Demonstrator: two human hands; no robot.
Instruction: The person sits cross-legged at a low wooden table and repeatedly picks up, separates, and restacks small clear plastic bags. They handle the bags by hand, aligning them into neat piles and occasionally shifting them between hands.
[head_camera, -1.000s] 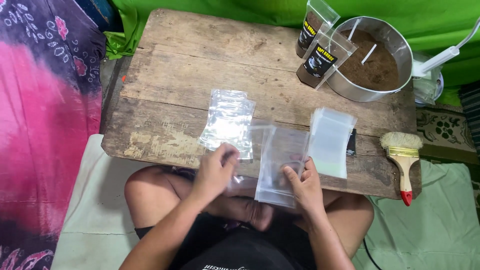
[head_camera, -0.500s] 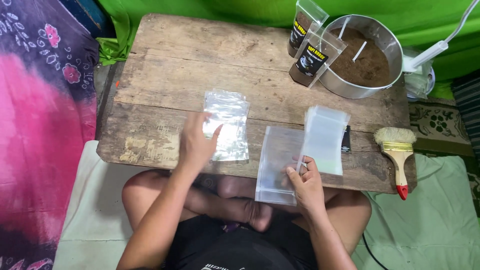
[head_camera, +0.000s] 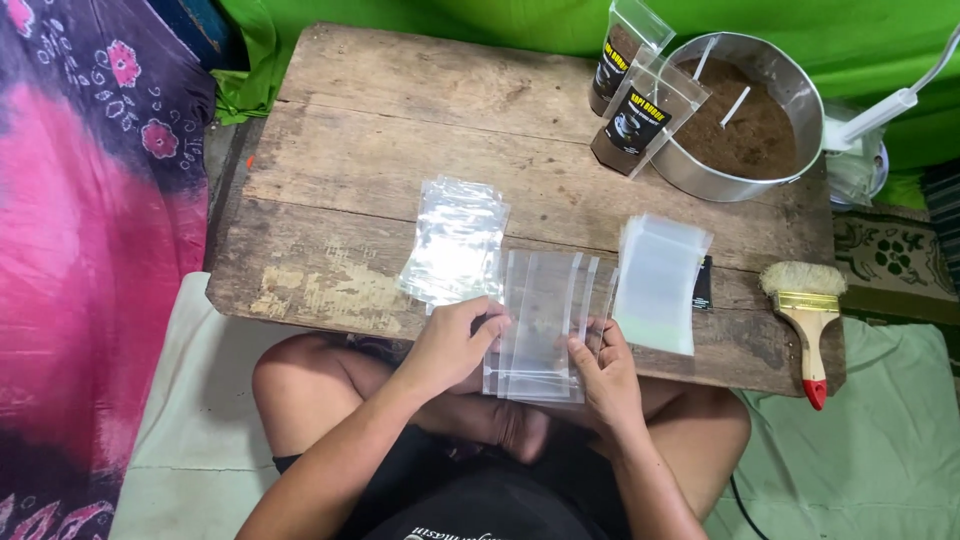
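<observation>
Both hands hold a fanned stack of clear plastic bags (head_camera: 545, 320) over the near edge of a worn wooden table (head_camera: 400, 130). My left hand (head_camera: 455, 345) pinches the stack's left edge. On the stack's right edge rests my right hand (head_camera: 605, 370), thumb on top. To the left lies a pile of clear shiny bags (head_camera: 455, 240). To the right lies a stack of frosted white bags (head_camera: 660, 280) with a small black object (head_camera: 703, 284) beside it.
At the back right a metal bowl (head_camera: 790, 85) holds brown powder with two white sticks in it. Two filled pouches with black labels (head_camera: 635, 105) lean against it. A red-tipped paintbrush (head_camera: 810, 310) lies at the right edge. Pink patterned cloth (head_camera: 90, 250) hangs left.
My left hand has left the shiny pile and come back to the stack held by my right hand. The stack is now fanned out between both hands.
</observation>
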